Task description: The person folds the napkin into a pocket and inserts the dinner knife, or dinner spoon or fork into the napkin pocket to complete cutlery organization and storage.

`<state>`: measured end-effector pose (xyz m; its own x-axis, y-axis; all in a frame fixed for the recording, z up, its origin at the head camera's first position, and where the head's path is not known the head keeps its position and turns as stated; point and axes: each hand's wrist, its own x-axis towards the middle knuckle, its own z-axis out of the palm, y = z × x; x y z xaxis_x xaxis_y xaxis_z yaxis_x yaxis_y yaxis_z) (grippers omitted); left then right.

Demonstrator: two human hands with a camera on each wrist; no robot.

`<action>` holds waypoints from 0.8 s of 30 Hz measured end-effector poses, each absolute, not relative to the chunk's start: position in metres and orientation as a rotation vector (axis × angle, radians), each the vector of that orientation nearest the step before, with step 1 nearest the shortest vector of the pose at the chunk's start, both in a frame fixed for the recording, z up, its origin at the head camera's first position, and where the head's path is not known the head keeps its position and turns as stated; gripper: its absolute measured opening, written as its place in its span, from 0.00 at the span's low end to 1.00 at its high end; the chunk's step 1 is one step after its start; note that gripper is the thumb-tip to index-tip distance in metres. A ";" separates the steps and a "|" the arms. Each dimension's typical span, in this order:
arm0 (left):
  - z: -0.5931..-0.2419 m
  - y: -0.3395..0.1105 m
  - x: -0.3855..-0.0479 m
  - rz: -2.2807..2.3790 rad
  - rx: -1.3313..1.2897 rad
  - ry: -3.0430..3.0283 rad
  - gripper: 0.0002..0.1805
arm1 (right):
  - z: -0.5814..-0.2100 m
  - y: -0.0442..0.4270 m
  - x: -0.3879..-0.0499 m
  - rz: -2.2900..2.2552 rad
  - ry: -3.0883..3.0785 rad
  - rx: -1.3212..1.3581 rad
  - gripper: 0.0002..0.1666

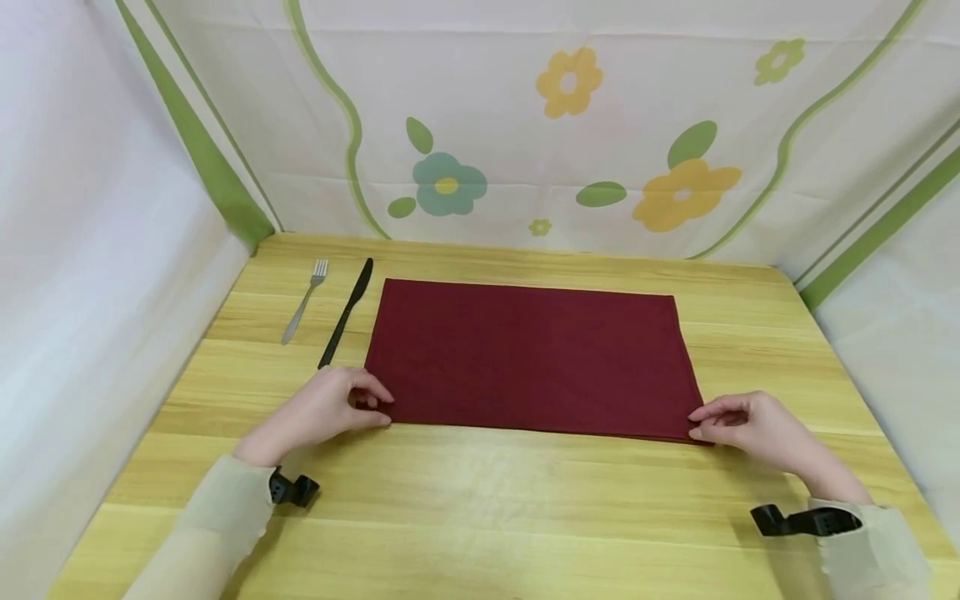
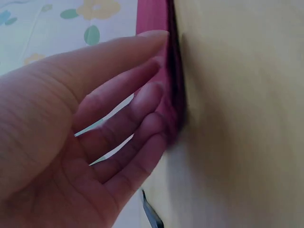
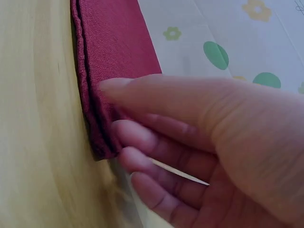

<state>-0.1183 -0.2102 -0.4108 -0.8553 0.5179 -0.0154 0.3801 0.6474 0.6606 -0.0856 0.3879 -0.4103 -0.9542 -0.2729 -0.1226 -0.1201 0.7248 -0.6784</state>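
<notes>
A dark red cloth (image 1: 525, 358), folded into layers, lies flat on the wooden table. At its near left corner is my left hand (image 1: 330, 408), thumb by the front edge and loosely bent fingertips touching the fabric; a gap shows between thumb and fingers. My right hand (image 1: 757, 429) touches the near right corner with its thumb and forefinger close together. In the right wrist view, the thumb (image 3: 156, 92) rests on the cloth's top and the other fingers are beside the corner. The layered edge (image 3: 88, 95) shows there. Neither hand lifts the cloth.
Left of the cloth lie a black knife (image 1: 348, 312) and, further left, a silver fork (image 1: 305, 300). White curtain fabric (image 1: 495, 100) with printed flowers hangs behind the table and at both sides. The table surface (image 1: 480, 517) extends toward me.
</notes>
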 end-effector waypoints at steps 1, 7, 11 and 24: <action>-0.409 -0.205 -0.122 1.000 0.734 2.662 0.10 | -0.410 0.389 -0.086 -1.058 2.727 -0.300 0.10; -0.400 -0.162 -0.157 1.047 0.831 2.648 0.18 | -0.408 0.392 -0.086 -1.063 2.858 -0.212 0.17; -0.399 -0.125 -0.181 1.176 0.863 2.574 0.20 | -0.409 0.392 -0.085 -1.063 2.874 -0.150 0.21; -0.412 0.006 -0.221 1.423 0.983 2.346 0.26 | -0.411 0.391 -0.074 -1.002 2.854 0.080 0.30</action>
<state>-0.2206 0.0057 -0.4121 -0.7498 0.6457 0.1442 0.4262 0.3047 0.8518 -0.0736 0.3909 -0.4110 -0.9919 0.0112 -0.1264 0.0878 0.7799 -0.6197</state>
